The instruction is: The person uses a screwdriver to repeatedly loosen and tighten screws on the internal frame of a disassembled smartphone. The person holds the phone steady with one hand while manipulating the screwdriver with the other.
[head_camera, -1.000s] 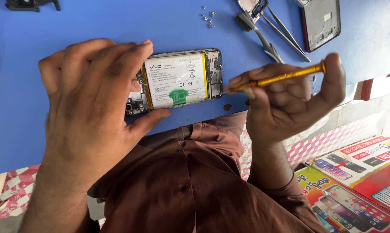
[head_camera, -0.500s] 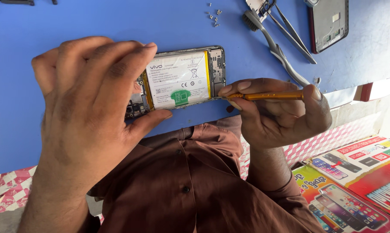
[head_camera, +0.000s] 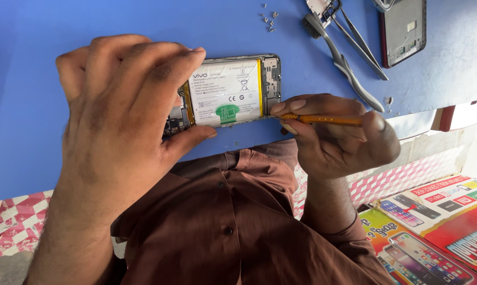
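Note:
My left hand (head_camera: 125, 113) grips an opened phone (head_camera: 229, 91) by its left end, thumb under the near edge and fingers over the top. The phone lies on a blue table (head_camera: 27, 158) with its back off, showing a white battery with a green sticker and a circuit board at the right end. My right hand (head_camera: 336, 137) is shut on a thin yellow screwdriver (head_camera: 328, 120), held almost level. The tool's tip touches the phone's near right corner.
At the back right lie metal tweezers (head_camera: 362, 45), a grey brush (head_camera: 341, 63) and a detached dark phone back cover (head_camera: 405, 31). Several tiny screws (head_camera: 269, 21) sit behind the phone. Colourful printed phone posters (head_camera: 434, 227) lie at lower right, past the table edge.
My right hand dropped and shifted left, levelling the yellow screwdriver and bringing its tip to the phone's near right corner. My left hand keeps its grip on the phone.

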Action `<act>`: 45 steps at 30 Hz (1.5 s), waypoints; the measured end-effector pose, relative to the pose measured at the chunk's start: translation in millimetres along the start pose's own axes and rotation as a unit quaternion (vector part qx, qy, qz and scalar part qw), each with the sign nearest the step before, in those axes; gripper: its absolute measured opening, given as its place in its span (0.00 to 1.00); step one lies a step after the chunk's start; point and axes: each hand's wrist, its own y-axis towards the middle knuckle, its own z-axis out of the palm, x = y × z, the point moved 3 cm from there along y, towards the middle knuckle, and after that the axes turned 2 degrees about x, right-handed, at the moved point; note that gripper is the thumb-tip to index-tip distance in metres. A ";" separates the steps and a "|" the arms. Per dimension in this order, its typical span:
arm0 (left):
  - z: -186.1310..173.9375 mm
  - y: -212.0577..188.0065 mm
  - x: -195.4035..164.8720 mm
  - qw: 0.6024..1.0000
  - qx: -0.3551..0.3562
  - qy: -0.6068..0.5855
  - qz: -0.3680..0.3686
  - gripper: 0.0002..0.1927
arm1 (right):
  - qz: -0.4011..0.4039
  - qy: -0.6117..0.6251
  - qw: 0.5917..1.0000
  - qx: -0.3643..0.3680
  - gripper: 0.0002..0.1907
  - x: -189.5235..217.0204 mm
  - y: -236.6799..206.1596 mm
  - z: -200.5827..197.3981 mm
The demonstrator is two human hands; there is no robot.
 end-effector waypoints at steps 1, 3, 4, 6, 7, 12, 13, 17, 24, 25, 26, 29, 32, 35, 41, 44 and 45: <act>-0.1 0.0 -0.1 1.000 0.001 0.001 -0.002 0.44 | -0.006 0.023 1.000 0.002 0.44 0.0 1.4 1.6; -0.1 -0.1 -0.2 1.000 0.003 0.004 -0.005 0.44 | -0.014 0.056 0.998 0.008 0.43 0.3 3.9 4.5; 0.1 -0.1 -0.3 1.000 0.001 0.004 -0.003 0.44 | -0.007 0.059 0.998 0.003 0.42 1.3 4.1 5.5; 0.5 0.0 0.4 1.000 -0.002 0.005 0.001 0.44 | 0.018 0.059 0.998 -0.014 0.42 3.2 3.8 6.0; 0.8 -0.2 0.9 1.000 -0.004 0.006 0.003 0.44 | 0.023 0.054 0.998 -0.020 0.42 3.6 3.9 6.2; 2.8 -2.2 3.0 1.000 -0.010 0.000 0.007 0.44 | 0.024 0.038 0.999 -0.014 0.44 7.8 4.5 7.6; 3.1 -2.5 3.1 1.000 -0.012 0.001 0.010 0.44 | 0.022 0.040 0.999 -0.014 0.43 7.8 5.1 8.1; 3.2 -3.3 3.2 1.000 -0.018 0.004 0.016 0.43 | 0.006 0.045 0.999 -0.016 0.40 6.6 7.7 9.0; 2.0 -2.5 2.3 1.000 -0.016 0.004 0.017 0.43 | 0.004 0.066 0.998 -0.014 0.34 -0.2 7.3 6.4; 1.8 -2.4 2.2 1.000 -0.016 0.005 0.017 0.43 | 0.007 0.068 0.998 -0.011 0.33 -0.8 6.9 6.2; 1.6 -2.3 2.0 1.000 -0.015 0.007 0.016 0.43 | 0.011 0.070 0.997 -0.008 0.32 -1.3 6.5 6.4; 0.8 -2.0 1.7 1.000 -0.014 0.002 0.013 0.43 | 0.011 0.062 0.998 0.005 0.30 -0.8 6.9 6.8; 0.4 -1.9 1.3 1.000 -0.013 0.000 0.011 0.44 | 0.006 0.064 0.998 0.013 0.29 0.1 8.7 7.4; 0.7 -1.8 1.4 1.000 -0.014 0.004 0.014 0.43 | 0.014 0.050 0.999 0.013 0.28 1.5 9.2 8.0; 1.6 -1.8 2.2 0.999 -0.020 0.015 0.026 0.42 | 0.019 0.081 0.996 0.027 0.26 0.6 9.8 8.6; 1.0 -2.0 1.5 0.999 -0.020 0.018 0.025 0.42 | 0.020 0.096 0.994 0.039 0.26 0.3 12.2 10.0; 0.8 -2.1 1.6 0.999 -0.020 0.018 0.023 0.42 | 0.008 0.093 0.994 0.049 0.26 0.9 13.8 10.6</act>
